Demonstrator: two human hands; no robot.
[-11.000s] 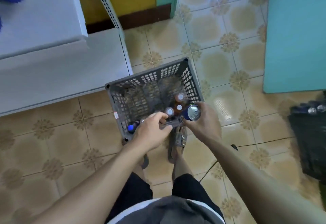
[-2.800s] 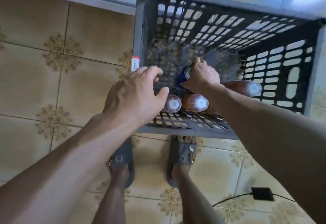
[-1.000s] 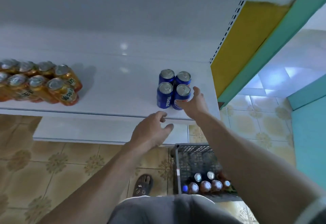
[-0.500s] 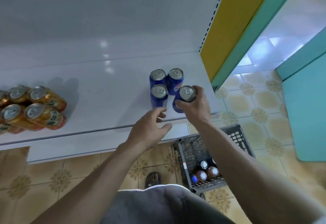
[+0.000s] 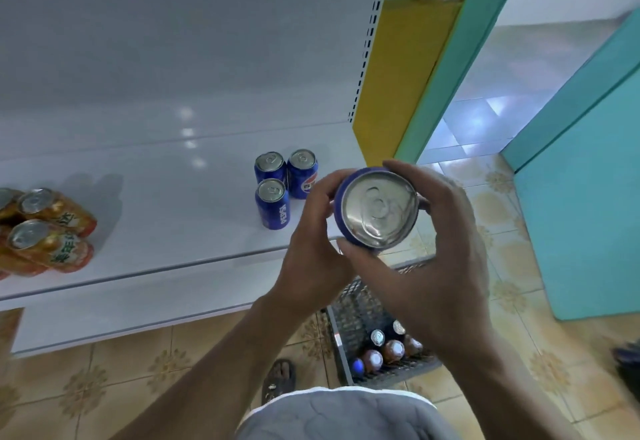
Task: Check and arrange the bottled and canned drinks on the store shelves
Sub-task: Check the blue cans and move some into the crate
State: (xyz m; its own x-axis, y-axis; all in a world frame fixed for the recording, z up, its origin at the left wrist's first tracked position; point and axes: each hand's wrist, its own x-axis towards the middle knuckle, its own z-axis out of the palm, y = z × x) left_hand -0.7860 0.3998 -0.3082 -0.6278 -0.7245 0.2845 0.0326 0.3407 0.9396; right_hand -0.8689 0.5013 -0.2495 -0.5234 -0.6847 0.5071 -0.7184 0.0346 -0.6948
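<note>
Now I am checking a blue can (image 5: 379, 209), pinched in both grips, left hand (image 5: 313, 232) and right hand (image 5: 426, 266); next it should stand beside the three cans (image 5: 282, 185) on the shelf (image 5: 156, 218).

Patterned tan floor tiles (image 5: 104, 380), a yellow panel (image 5: 398, 69), teal walls (image 5: 581, 218), one dark sandal (image 5: 278, 375).

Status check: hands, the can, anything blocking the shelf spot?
Both hands, left and right, grip one blue can, top up, held off the shelf. Three blue cans stand there. Spot beside them open.
</note>
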